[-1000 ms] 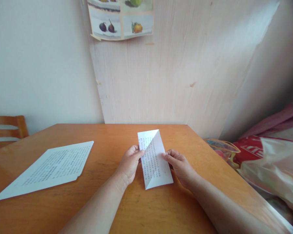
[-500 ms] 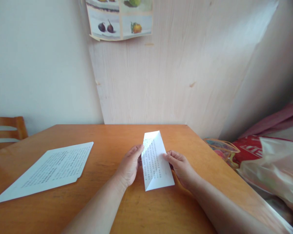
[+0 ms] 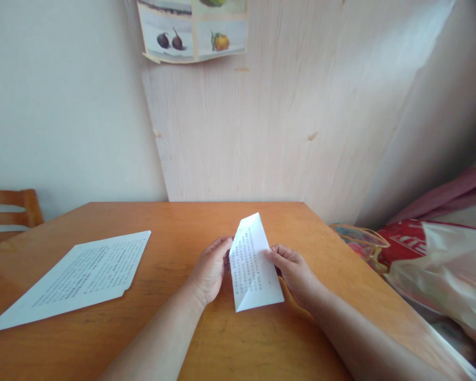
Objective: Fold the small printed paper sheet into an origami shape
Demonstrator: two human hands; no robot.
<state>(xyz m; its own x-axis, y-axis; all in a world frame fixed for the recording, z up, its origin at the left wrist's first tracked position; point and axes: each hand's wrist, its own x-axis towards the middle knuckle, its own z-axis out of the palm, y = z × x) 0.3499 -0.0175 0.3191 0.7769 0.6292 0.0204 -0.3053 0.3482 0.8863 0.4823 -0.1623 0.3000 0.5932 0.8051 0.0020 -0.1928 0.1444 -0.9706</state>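
Note:
A folded sheet of printed paper (image 3: 254,270) is held above the wooden table, with diagonal creases near its top and bottom ends. My left hand (image 3: 212,270) grips its left edge, thumb at the upper left and the other fingers partly hidden behind. On the right edge, my right hand (image 3: 293,270) pinches the paper, its thumb on the printed face and its fingers beneath. The upper left corner of the paper slants away along its crease.
Flat on the left of the table (image 3: 174,227) lies a stack of printed sheets (image 3: 83,275). A wooden chair (image 3: 31,206) stands beyond the left edge. Plastic bags (image 3: 448,275) and a red bag (image 3: 404,243) sit off the right edge. A fruit poster (image 3: 194,39) hangs on the wall.
The folded paper's upper left corner has bent back along the diagonal crease, beside my left thumb. Both hands stay in nearly the same place. The view has tilted very slightly.

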